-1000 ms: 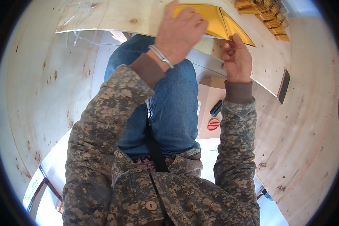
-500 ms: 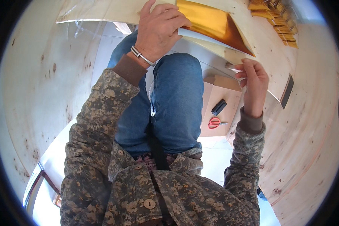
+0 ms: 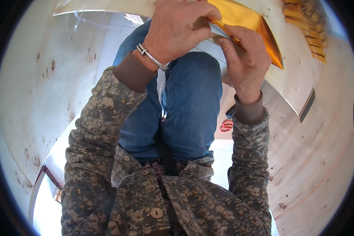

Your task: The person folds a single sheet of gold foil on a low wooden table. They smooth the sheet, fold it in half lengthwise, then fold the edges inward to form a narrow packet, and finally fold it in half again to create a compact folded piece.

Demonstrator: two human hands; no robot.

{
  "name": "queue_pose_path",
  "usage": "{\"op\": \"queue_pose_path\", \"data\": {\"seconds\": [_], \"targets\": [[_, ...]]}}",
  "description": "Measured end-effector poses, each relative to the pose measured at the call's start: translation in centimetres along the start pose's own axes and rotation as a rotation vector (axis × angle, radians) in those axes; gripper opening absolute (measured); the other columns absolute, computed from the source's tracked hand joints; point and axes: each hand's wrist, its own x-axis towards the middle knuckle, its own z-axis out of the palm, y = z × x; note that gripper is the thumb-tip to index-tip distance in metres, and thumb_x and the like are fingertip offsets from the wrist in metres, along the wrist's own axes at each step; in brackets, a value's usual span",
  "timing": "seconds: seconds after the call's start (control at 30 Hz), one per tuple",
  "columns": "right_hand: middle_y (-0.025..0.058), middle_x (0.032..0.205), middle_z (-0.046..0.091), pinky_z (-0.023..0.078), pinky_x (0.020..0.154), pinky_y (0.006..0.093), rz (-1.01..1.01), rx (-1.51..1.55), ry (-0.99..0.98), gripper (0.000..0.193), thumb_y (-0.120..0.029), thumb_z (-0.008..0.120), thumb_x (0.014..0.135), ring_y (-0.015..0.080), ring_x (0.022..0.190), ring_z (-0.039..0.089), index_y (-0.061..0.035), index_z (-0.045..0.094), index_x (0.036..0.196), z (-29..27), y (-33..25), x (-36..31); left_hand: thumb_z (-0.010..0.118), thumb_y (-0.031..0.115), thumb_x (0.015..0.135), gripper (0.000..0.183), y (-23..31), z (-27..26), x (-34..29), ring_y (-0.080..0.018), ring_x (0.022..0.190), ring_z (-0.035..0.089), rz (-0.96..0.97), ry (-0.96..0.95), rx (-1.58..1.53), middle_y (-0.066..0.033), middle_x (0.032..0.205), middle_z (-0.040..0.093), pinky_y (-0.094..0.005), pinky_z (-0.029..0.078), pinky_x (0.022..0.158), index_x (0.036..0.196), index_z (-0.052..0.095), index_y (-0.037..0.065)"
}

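My left hand [image 3: 177,29] is curled over the near edge of a shiny gold foil pouch [image 3: 244,23], fingers closed down on it from above, and my right hand [image 3: 246,59] pinches the same pouch from below at about four o'clock of the left, thumb pressed up into the foil. The pouch sits at twelve o'clock in my view, held just above the edge of the pale wooden table [image 3: 299,74], over my knees in blue jeans [image 3: 188,102]. The risk I see is the slippery foil sliding out of the pinch: it is smooth and glossy, and if my thumb loosens it could drop to the floor between my legs. Pressing too hard the other way would likely crease or dent it. The pouch is flat, bright orange-gold with a mirror sheen, its far corner coming to a sharp point at three o'clock; a pale inner edge shows under my left fingers, though I cannot tell whether the mouth is open. Farther out at one o'clock a stack of gold pouches [image 3: 308,29] lies on the table, and something red [image 3: 225,125] rests on a cardboard box down by my right knee.
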Motion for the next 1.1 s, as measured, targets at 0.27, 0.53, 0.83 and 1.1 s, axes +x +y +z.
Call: {"op": "queue_pose_path", "data": {"seconds": [0.27, 0.53, 0.83, 1.1], "targets": [[0.0035, 0.08, 0.071, 0.051, 0.067, 0.0216, 0.437, 0.434, 0.043, 0.011, -0.008, 0.075, 0.09, 0.0074, 0.071, 0.062, 0.0018, 0.073, 0.095, 0.1, -0.1, 0.6, 0.077, 0.016, 0.078, 0.016, 0.2, -0.3, 1.2, -0.0343, 0.091, 0.057, -0.091, 0.01, -0.11, -0.0104, 0.092, 0.063, -0.0444, 0.042, 0.083, 0.091, 0.07, 0.01], [0.0016, 0.078, 0.07, 0.049, 0.066, 0.0203, 0.555, 0.414, 0.005, 0.011, -0.009, 0.076, 0.089, 0.0058, 0.07, 0.058, 0.0015, 0.074, 0.093, -0.3, -0.6, 1.7, 0.075, 0.014, 0.078, 0.01, 0.9, 0.0, 2.4, -0.0331, 0.079, 0.06, -0.172, 0.056, -0.187, -0.0106, 0.08, 0.065, -0.0431, 0.042, 0.076, 0.083, 0.069, 0.008], [0.0004, 0.079, 0.069, 0.048, 0.066, 0.0194, 0.569, 0.509, 0.0, 0.011, -0.008, 0.076, 0.088, 0.0047, 0.071, 0.058, 0.0008, 0.074, 0.094, -0.2, -0.5, 2.1, 0.068, 0.022, 0.084, 0.013, 0.5, 0.2, 2.7, -0.03, 0.079, 0.06, -0.287, -0.073, -0.247, -0.0083, 0.078, 0.066, -0.0424, 0.04, 0.08, 0.081, 0.068, 0.01], [0.0001, 0.08, 0.07, 0.048, 0.065, 0.0195, 0.652, 0.493, 0.006, 0.013, -0.011, 0.077, 0.088, 0.0045, 0.071, 0.058, 0.0001, 0.076, 0.095, -0.5, -0.8, 2.4, 0.064, 0.022, 0.088, 0.014, 0.6, 0.2, 2.7, -0.0308, 0.082, 0.058, -0.248, -0.097, -0.168, -0.0092, 0.081, 0.064, -0.045, 0.039, 0.084, 0.083, 0.067, 0.009]]}}
